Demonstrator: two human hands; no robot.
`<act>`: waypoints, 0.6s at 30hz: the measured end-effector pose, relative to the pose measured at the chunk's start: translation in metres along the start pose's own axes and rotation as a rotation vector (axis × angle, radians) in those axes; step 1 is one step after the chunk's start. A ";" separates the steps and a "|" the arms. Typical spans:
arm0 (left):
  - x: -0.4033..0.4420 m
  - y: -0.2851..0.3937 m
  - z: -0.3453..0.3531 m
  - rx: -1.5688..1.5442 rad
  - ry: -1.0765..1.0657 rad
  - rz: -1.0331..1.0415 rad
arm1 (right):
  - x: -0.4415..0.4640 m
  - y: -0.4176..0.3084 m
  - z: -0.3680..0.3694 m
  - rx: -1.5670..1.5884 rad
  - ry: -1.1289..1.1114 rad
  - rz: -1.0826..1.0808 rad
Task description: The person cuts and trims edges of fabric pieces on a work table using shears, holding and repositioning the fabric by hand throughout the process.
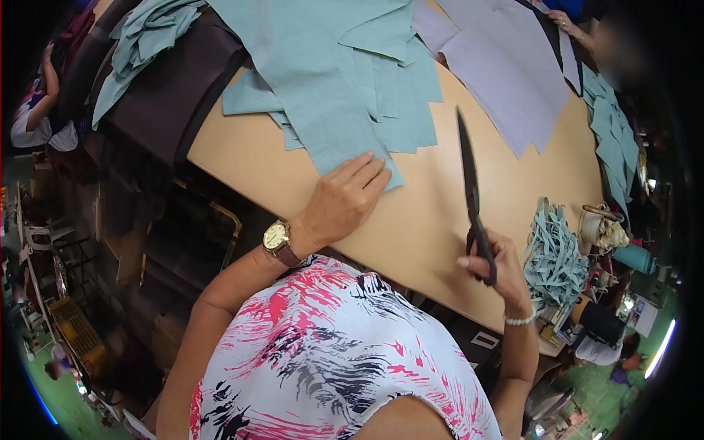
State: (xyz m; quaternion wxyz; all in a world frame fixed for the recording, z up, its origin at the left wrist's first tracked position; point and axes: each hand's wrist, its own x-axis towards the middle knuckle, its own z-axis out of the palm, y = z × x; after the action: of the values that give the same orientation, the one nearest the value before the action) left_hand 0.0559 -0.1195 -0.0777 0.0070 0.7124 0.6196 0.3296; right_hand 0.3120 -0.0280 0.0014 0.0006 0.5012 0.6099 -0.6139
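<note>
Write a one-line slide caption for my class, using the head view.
Left hand on blue-green cloth, right hand holding dark scissors over a tan tabletop.

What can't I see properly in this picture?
All in the head view:
- The big green cloth: its far end is cut off by the top edge.
- Under the left hand: the hand covers that bit of cloth.
- Scissors: the right hand hides part of the handles.
- Watch: its dial is too small to read the time.
- Green strips: they overlap, hiding how many there are.
</note>
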 end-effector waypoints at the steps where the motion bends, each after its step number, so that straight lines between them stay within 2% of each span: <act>1: 0.001 0.001 0.001 0.006 0.017 0.010 | -0.007 0.002 0.002 -0.009 -0.021 0.039; 5: 0.001 0.004 0.005 0.005 0.070 0.023 | -0.030 0.022 0.007 0.137 -0.168 0.100; 9: 0.000 0.006 0.004 0.002 0.068 0.029 | -0.040 0.032 0.014 0.129 -0.244 0.122; 13: 0.001 0.005 0.004 -0.006 0.051 0.047 | -0.036 0.043 0.017 0.092 -0.223 0.127; 18: -0.001 0.005 0.004 -0.013 0.027 0.060 | -0.024 0.024 0.025 0.094 -0.190 0.125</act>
State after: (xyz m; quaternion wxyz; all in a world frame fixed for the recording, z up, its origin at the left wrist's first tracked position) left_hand 0.0620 -0.1193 -0.0795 -0.0065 0.7262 0.5956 0.3432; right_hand 0.3232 -0.0672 -0.0077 0.0733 0.4773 0.5453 -0.6852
